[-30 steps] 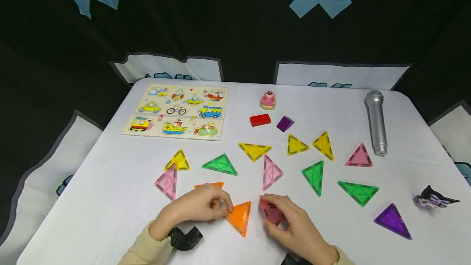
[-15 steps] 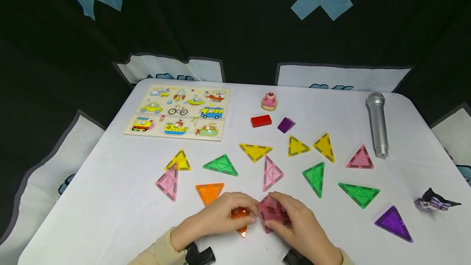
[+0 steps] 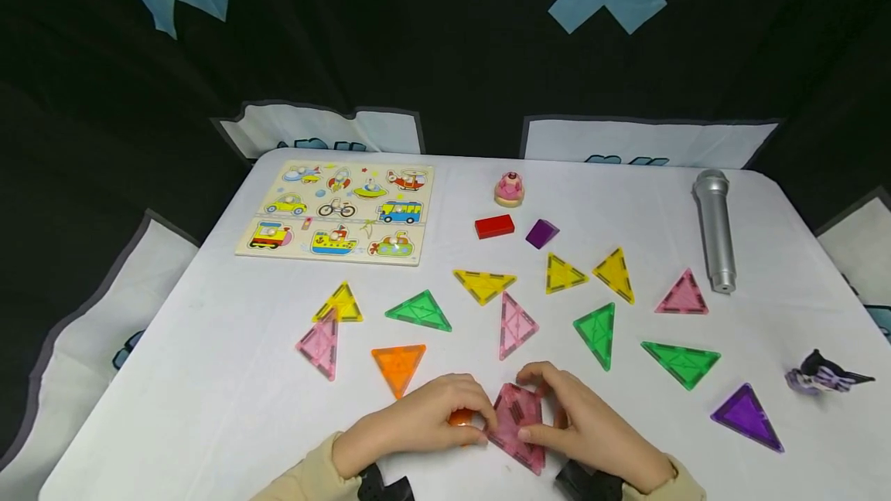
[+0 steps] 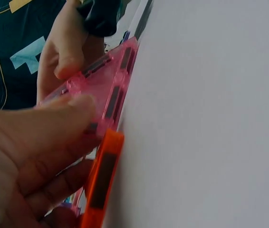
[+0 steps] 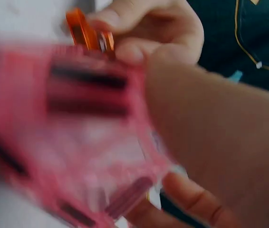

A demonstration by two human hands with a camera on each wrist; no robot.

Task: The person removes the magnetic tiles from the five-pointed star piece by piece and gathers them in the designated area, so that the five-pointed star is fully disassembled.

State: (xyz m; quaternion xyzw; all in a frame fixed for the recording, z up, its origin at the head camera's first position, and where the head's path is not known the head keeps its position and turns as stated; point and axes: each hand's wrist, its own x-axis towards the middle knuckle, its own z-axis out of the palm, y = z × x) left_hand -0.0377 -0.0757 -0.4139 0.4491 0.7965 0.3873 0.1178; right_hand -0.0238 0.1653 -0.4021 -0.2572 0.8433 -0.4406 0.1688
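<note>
In the head view my right hand (image 3: 581, 427) pinches joined pink magnetic tiles (image 3: 517, 427) between thumb and fingers, near the table's front. They form a raised, tilted shape; their exact count is unclear. My left hand (image 3: 438, 417) meets them from the left, fingers curled about an orange magnetic tile (image 3: 459, 417), mostly hidden. In the left wrist view the left thumb lies against a pink triangle (image 4: 108, 90), and the orange tile (image 4: 103, 180) stands edge-on by the fingers. The right wrist view has the pink tiles (image 5: 91, 128) blurred and close, with the orange tile (image 5: 84, 31) beyond.
Triangular tiles lie around: orange (image 3: 398, 368), pink (image 3: 517, 327), green (image 3: 419, 311), yellow (image 3: 484, 285) and purple (image 3: 748, 417). Farther back are a vehicle puzzle board (image 3: 337, 211), red block (image 3: 495, 226), purple block (image 3: 542, 233), pink figure (image 3: 510, 189) and silver cylinder (image 3: 715, 230).
My left hand has carried the orange tile rightward to the pink tiles. My right hand has turned the pink tiles and shifted them slightly toward the front edge.
</note>
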